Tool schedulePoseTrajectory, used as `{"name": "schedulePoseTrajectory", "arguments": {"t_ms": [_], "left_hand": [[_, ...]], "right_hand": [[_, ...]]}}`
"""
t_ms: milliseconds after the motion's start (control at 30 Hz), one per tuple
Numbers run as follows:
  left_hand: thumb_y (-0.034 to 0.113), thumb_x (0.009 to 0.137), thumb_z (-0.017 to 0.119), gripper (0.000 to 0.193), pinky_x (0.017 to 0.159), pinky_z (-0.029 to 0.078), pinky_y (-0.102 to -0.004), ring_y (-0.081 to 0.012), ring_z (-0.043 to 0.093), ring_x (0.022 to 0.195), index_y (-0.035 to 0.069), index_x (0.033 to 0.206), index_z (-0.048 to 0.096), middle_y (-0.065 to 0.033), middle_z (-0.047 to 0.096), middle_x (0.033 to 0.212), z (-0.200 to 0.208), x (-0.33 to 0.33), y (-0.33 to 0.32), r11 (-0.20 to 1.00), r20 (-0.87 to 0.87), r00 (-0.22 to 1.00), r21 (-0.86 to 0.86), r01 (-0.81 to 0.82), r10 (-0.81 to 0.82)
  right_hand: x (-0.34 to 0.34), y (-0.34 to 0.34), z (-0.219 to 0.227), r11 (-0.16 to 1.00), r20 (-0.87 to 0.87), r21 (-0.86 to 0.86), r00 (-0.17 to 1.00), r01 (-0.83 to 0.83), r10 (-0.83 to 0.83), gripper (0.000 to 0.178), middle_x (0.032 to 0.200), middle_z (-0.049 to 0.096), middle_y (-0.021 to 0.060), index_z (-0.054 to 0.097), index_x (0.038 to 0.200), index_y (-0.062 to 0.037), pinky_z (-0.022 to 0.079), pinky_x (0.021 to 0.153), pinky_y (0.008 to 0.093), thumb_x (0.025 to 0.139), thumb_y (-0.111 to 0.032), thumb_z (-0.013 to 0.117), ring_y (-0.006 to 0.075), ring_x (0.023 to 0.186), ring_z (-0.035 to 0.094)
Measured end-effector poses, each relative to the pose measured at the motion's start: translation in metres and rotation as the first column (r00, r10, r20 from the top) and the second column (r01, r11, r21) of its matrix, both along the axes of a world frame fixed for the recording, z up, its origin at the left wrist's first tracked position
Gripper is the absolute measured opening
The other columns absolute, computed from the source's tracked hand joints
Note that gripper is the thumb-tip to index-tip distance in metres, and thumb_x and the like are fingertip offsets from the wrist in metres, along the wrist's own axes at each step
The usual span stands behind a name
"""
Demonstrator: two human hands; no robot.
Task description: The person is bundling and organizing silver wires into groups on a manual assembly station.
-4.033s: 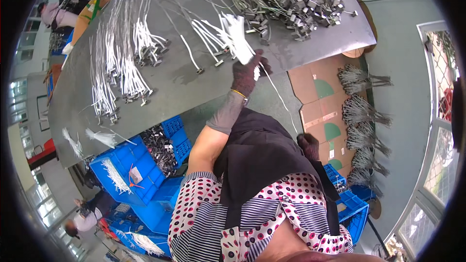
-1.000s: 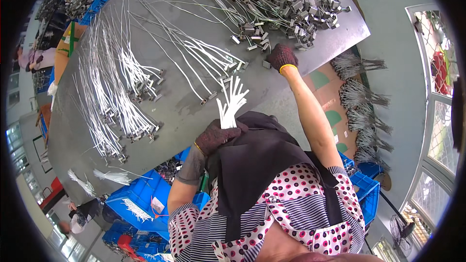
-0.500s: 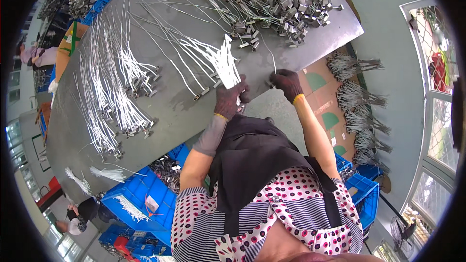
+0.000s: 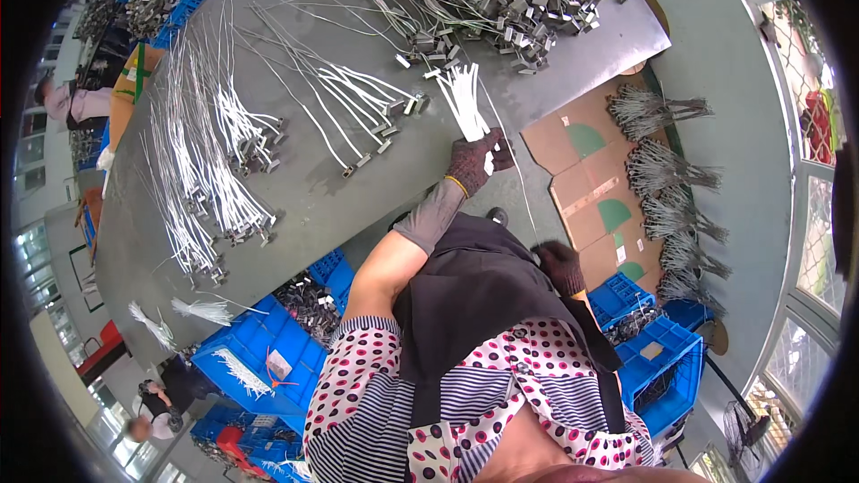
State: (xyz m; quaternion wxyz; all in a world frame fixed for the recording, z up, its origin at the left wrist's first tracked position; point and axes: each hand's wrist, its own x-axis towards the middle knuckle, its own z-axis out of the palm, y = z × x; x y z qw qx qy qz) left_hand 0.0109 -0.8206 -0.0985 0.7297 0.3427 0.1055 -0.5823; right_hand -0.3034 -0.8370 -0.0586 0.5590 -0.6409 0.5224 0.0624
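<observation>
My left hand (image 4: 479, 161), in a dark knitted glove, is closed around a bundle of short white sleeves (image 4: 463, 97) whose free ends fan out over the table edge. Lower and to the right, beside the black apron (image 4: 483, 277), my right hand (image 4: 561, 268) is closed. A thin pale wire (image 4: 523, 181) runs from the right fist up past the left hand toward the table. Whatever sits at the wire's end is hidden in the right glove. Left of the sleeves lies a small group of white-sleeved wires (image 4: 358, 94) with metal ends.
Metal-ended wires form a large pile (image 4: 537, 0) at the table's far right. More white-sleeved wires (image 4: 197, 161) spread leftward on the grey table (image 4: 349, 206). Blue crates (image 4: 259, 349) stand below its near edge; another blue crate (image 4: 662, 362) is at my right. Wire bundles (image 4: 667, 170) lie on cardboard.
My right hand has moved down and toward my body, with the wire stretched behind it. My left hand has shifted right with the sleeves, leaving several sleeved wires on the table.
</observation>
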Motion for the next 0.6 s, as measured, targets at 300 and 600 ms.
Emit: {"name": "schedulePoseTrajectory", "arguments": {"t_ms": [300,600], "left_hand": [[0.013,0.091,0.069,0.025,0.075,0.061,-0.0523,-0.0343,0.068,0.083,-0.003,0.108,0.061,-0.0200,0.066,0.096,0.006,-0.005,-0.016,0.988,0.041,0.992,0.095,-0.123,0.120],[0.021,0.091,0.071,0.030,0.077,0.060,-0.0561,-0.0314,0.068,0.077,0.003,0.113,0.062,-0.0136,0.066,0.091,0.054,0.057,-0.023,0.920,0.151,0.911,-0.154,-0.361,0.383]], "right_hand": [[-0.114,0.005,0.016,0.959,0.034,0.279,0.998,-0.060,0.052,0.037,0.095,0.071,0.0069,0.065,0.118,-0.0039,0.051,0.077,0.0272,0.099,-0.034,0.059,0.0122,0.084,0.065],[-0.102,0.000,0.051,0.975,-0.313,0.141,0.942,0.173,-0.122,0.028,0.079,0.068,0.0036,0.069,0.093,-0.0032,0.051,0.068,0.0315,0.094,-0.030,0.062,0.0137,0.070,0.062]]}}
